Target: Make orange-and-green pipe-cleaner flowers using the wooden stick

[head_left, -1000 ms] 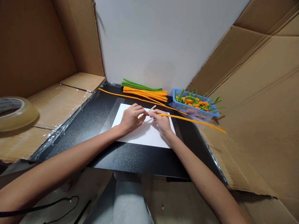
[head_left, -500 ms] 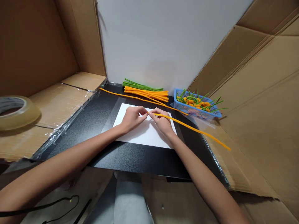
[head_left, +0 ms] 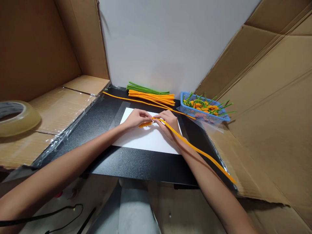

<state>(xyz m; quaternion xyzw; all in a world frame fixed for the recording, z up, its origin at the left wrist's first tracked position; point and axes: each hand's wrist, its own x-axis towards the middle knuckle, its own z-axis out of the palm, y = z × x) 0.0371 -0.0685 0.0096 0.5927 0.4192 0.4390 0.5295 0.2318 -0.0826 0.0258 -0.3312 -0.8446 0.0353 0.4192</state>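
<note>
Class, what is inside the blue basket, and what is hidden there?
The blue plastic basket holds orange pipe-cleaner shapes and green pipe-cleaner stems, some reaching past its rim. Their pile hides whatever lies underneath.

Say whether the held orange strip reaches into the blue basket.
No, the orange strip extends past the right hand, apart from the blue basket.

**Fuzzy fibre against card, paper and plastic**

Long orange strand (head_left: 200, 151): fuzzy, matt, chenille-like. Orange bundle (head_left: 148, 95), green bundle (head_left: 146, 87): same soft nap. White sheet (head_left: 143, 143): smooth matt paper. Tabletop (head_left: 122, 164): black, fine-grained, semi-gloss. Basket (head_left: 185, 109): blue perforated plastic. Tape roll (head_left: 31, 120): glossy, translucent plastic. Side panels (head_left: 263, 97): matt corrugated cardboard. Edge tape (head_left: 57, 138): shiny, wrinkled, clear plastic. Trousers (head_left: 131, 208): grey matt cloth.
</note>
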